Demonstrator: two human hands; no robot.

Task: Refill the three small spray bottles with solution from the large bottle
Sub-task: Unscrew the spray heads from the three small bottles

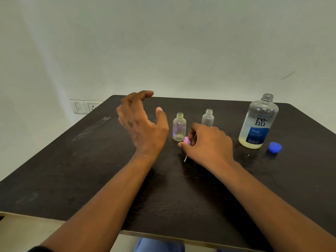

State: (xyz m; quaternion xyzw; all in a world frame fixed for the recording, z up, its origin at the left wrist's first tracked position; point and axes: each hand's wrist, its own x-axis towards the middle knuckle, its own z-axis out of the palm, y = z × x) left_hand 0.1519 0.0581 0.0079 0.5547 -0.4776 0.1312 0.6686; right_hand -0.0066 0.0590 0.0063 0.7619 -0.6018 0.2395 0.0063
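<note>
Overhead, left fingers [135, 100] spread above the dark table [91, 170]; right fingers [192, 137] pinch a pink sprayer [187, 140].

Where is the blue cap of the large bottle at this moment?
In the head view the blue cap lies on the dark table at the far right, just right of the base of the open large bottle, apart from both hands.

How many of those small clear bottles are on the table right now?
2 show: one small clear plastic bottle beside the left hand, another behind the right hand. Both stand uncapped. A third may be hidden by the hands.
</note>
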